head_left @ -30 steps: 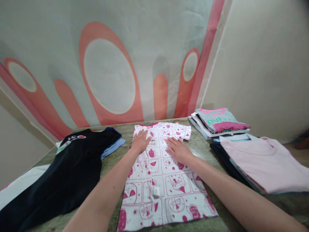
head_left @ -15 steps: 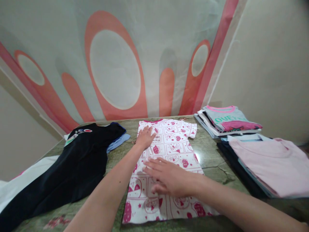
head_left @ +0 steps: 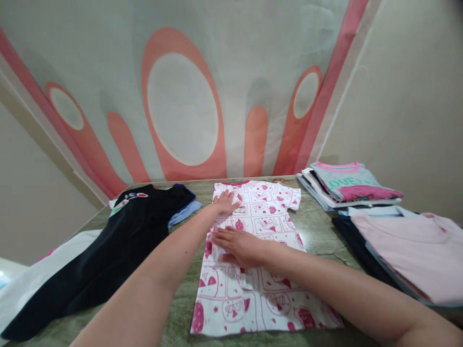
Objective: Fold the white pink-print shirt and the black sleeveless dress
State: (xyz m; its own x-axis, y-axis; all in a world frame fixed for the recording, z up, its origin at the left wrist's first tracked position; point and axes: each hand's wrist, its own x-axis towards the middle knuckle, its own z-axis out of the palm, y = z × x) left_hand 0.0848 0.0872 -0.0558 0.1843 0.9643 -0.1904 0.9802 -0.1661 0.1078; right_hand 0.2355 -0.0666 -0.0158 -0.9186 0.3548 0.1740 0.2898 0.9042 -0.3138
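Observation:
A white T-shirt with a dark pink print lies spread on the table, collar at the far end. Its right sleeve sticks out, while no left sleeve shows beside my hand. My left hand rests flat near the collar on the left side, fingers stretched out. Lower down, my right hand lies over the shirt's left edge with its fingers extended and pointing left. Neither hand grips the cloth. My right forearm hides part of the shirt's lower right.
On the left lies a heap of unfolded clothes, with a black garment on top. Two folded stacks stand on the right: a grey and pink shirt tops the far one, a pale pink shirt the near one. A patterned wall panel rises behind the table.
My right hand has moved up the shirt and slightly left, closer to my left hand. My left hand stays near the collar. The whole view has shifted slightly.

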